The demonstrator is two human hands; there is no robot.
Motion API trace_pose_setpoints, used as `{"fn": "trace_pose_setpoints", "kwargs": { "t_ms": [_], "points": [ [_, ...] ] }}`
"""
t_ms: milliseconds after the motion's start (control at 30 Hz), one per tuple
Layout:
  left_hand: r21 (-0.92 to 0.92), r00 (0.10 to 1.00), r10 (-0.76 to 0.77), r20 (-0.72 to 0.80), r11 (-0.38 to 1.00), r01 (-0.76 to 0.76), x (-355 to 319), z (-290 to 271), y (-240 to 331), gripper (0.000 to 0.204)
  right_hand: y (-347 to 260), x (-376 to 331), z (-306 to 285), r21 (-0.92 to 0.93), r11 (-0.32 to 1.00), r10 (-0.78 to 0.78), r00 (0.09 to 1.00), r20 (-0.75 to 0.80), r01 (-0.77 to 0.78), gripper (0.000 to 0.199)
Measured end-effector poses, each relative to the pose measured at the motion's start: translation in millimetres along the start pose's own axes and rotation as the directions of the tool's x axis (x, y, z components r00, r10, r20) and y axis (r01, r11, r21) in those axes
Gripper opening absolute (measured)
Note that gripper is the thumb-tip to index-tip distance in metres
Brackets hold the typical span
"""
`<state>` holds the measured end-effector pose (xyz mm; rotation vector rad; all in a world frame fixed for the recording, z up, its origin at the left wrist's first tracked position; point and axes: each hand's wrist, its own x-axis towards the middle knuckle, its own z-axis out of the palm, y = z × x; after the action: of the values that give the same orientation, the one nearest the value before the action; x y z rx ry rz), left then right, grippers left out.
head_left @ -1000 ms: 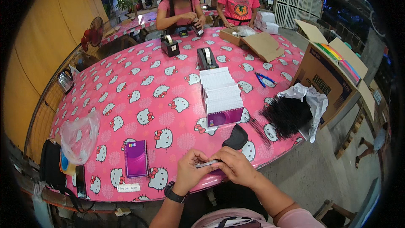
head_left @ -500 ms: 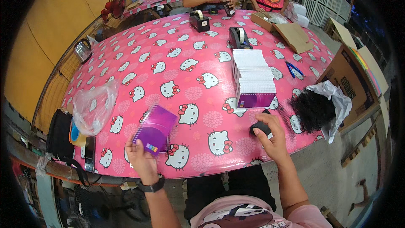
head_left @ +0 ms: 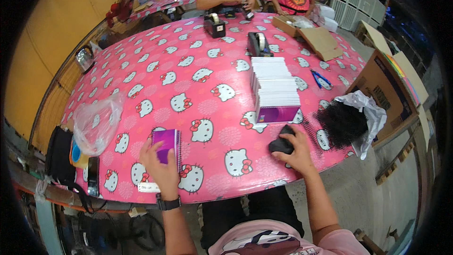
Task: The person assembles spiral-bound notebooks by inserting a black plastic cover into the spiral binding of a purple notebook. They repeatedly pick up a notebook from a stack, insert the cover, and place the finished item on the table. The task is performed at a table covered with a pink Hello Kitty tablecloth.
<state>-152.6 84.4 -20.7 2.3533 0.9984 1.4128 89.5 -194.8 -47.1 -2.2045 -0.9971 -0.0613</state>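
Observation:
My left hand (head_left: pixel 161 167) is over a purple spiral-bound notebook (head_left: pixel 165 142) lying near the table's front edge, fingers apart, fingertips at its cover. The notebook's coil runs down its right side. A white printed strip (head_left: pixel 149 187) lies beside my left wrist. My right hand (head_left: pixel 297 151) curls round a black lumpy object (head_left: pixel 283 145) on the table, thumb on the near side; its exact kind is unclear. Just beyond it stands a long row of notebooks (head_left: pixel 276 85), white page edges up, with a purple cover at the near end.
Right of the row, black coils (head_left: pixel 340 123) spill from crumpled white paper (head_left: pixel 375 123) near a cardboard box (head_left: pixel 387 89). Blue pliers (head_left: pixel 321 79) and a tape dispenser (head_left: pixel 258 45) lie farther back. A plastic bag (head_left: pixel 98 125) and phone (head_left: pixel 94 175) are left. Two people stand opposite.
My left hand has lowered the notebook, which was held tilted, onto the table and turned it; the fingers have spread. My right hand stays at the black object. The view has shifted slightly.

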Motion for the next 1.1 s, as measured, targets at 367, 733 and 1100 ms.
{"fn": "trace_pose_setpoints", "kwargs": {
  "t_ms": [367,733,1100],
  "points": [
    [-0.553,0.712,0.683,0.165,0.662,-0.506,22,192,185,0.023,-39,2,58,0.163,0.938,-0.324,0.941,0.102,0.306,0.079],
    [-0.533,0.744,0.607,0.279,0.742,-0.406,38,162,171,0.016,-6,-10,13,0.110,0.973,-0.206,0.978,0.014,0.204,0.068],
    [-0.559,0.659,0.534,0.530,0.804,-0.202,41,99,125,0.020,-4,62,-21,0.250,0.946,-0.067,0.877,-0.475,0.208,0.055]
  ]
}}
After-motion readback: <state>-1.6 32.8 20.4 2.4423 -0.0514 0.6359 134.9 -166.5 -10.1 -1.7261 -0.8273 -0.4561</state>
